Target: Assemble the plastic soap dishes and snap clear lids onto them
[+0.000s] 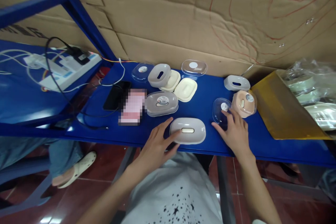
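Observation:
A glossy grey oval plastic box (193, 139) with a pale oval piece in its top sits near the front edge of the blue table. My left hand (157, 141) is at its left end, one finger at the pale piece and the others around the side. To the right, my right hand (236, 133) has its thumb and fingers around a clear plastic lid (217, 106) with a round white label. Just beyond those fingers stands a peach-coloured box (243, 106) under a clear cover. A second grey box (160, 104) with a labelled clear cover lies left of centre.
Behind are an upturned grey shell (159, 73), cream trays (187, 89), clear lids (194, 67) and another grey shell (237, 82). Phones (115, 94), cables and a power strip (68, 73) lie left. A yellow-brown bin (273, 108) with bagged parts stands right, against cardboard.

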Motion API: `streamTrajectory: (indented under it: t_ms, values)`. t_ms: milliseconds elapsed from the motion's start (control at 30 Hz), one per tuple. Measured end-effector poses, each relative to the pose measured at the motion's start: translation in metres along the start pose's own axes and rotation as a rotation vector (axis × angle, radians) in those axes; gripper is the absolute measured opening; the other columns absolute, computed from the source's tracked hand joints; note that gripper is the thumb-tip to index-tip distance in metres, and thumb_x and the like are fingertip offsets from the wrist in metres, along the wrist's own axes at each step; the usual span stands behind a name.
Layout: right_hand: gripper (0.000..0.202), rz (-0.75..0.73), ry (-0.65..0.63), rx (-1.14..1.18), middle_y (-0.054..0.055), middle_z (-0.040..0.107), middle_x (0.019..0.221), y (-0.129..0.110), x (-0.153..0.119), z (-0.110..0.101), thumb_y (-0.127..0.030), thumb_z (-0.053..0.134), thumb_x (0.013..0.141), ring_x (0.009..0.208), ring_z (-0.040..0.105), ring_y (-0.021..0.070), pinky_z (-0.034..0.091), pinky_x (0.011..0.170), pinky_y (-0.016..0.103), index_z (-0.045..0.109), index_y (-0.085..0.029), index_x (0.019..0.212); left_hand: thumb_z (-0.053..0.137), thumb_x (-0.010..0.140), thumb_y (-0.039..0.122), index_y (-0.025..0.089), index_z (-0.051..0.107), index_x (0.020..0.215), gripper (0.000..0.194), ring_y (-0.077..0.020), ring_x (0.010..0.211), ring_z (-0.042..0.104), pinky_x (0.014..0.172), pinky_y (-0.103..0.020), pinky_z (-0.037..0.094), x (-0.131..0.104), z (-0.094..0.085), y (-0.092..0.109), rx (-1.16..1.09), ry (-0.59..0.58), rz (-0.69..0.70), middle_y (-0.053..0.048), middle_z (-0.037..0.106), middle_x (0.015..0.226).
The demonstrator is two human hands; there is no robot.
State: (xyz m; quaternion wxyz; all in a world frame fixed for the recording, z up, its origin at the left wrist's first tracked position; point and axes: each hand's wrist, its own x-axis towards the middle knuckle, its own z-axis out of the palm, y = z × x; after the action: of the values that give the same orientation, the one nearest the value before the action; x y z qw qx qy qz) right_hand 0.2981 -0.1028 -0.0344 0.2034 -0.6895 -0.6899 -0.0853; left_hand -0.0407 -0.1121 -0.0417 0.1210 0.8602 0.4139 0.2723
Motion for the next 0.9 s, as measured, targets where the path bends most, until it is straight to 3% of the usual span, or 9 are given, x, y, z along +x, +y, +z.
streamTrajectory:
  t_ms: [67,133,200,267,367,500,667,900]
  values:
    - [0.052,0.089,0.015,0.084,0.021,0.063,0.141,0.007,0.003,0.002,-0.065,0.068,0.097,0.129,0.064,0.0432,0.056,0.101,0.064,0.062,-0.021,0.125,0.062,0.105,0.02,0.029,0.06,0.147,0.043,-0.0385,0.148,0.051,0.113,-0.06,0.055,0.005,0.002,0.001,-0.019,-0.002,-0.02,-0.017,0.04,0.167]
    - [0.042,0.052,0.042,0.285,0.018,0.065,0.135,0.002,0.002,0.0,-0.058,0.072,0.096,0.126,0.067,0.0382,0.059,0.1,0.058,0.061,-0.023,0.117,0.06,0.105,0.02,0.028,0.056,0.15,0.046,-0.0371,0.147,0.053,0.113,-0.059,0.054,0.008,0.004,-0.001,-0.038,-0.028,-0.034,-0.017,0.042,0.167]
    - [0.035,-0.112,-0.044,0.511,0.016,0.063,0.14,-0.013,-0.001,-0.006,-0.047,0.073,0.097,0.134,0.064,0.034,0.057,0.106,0.054,0.058,-0.026,0.121,0.063,0.106,0.025,0.028,0.049,0.156,0.053,-0.0367,0.147,0.054,0.114,-0.059,0.054,0.01,0.006,-0.004,-0.071,-0.057,-0.047,-0.017,0.043,0.168]
    - [0.037,-0.314,-0.22,0.626,0.013,0.061,0.149,-0.031,-0.004,-0.013,-0.037,0.071,0.098,0.146,0.056,0.032,0.053,0.115,0.055,0.057,-0.028,0.131,0.069,0.104,0.032,0.03,0.038,0.163,0.067,-0.0363,0.148,0.053,0.115,-0.06,0.053,0.01,0.007,-0.007,-0.126,-0.064,-0.067,-0.017,0.045,0.167]
    - [0.041,-0.514,-0.358,0.575,0.01,0.059,0.156,-0.055,-0.005,-0.018,-0.028,0.066,0.099,0.156,0.044,0.0314,0.039,0.126,0.062,0.056,-0.029,0.139,0.074,0.101,0.035,0.034,0.024,0.169,0.085,-0.034,0.152,0.051,0.119,-0.057,0.05,0.009,0.007,-0.012,-0.214,-0.035,-0.091,-0.016,0.048,0.166]
    - [0.039,-0.652,-0.284,0.443,0.011,0.057,0.159,-0.07,-0.002,-0.013,-0.022,0.061,0.1,0.157,0.043,0.0304,0.037,0.128,0.061,0.059,-0.025,0.139,0.076,0.1,0.031,0.038,0.025,0.169,0.086,-0.0318,0.15,0.053,0.119,-0.051,0.052,0.009,0.005,-0.015,-0.259,-0.026,-0.121,-0.014,0.049,0.162]
    - [0.03,-0.701,-0.265,0.351,0.01,0.061,0.155,-0.077,0.001,-0.01,-0.034,0.061,0.107,0.157,0.041,0.0322,0.038,0.126,0.064,0.065,-0.027,0.137,0.08,0.097,0.033,0.042,0.028,0.168,0.089,-0.0318,0.142,0.059,0.115,-0.05,0.056,0.009,0.005,-0.017,-0.274,-0.04,-0.158,-0.012,0.049,0.153]
    - [0.033,-0.727,-0.31,0.323,0.006,0.058,0.159,-0.083,0.001,-0.007,-0.034,0.057,0.11,0.16,0.037,0.0317,0.034,0.129,0.065,0.064,-0.032,0.142,0.083,0.095,0.038,0.04,0.026,0.169,0.094,-0.0315,0.144,0.056,0.119,-0.052,0.053,0.007,0.007,-0.019,-0.283,-0.039,-0.215,-0.011,0.049,0.152]
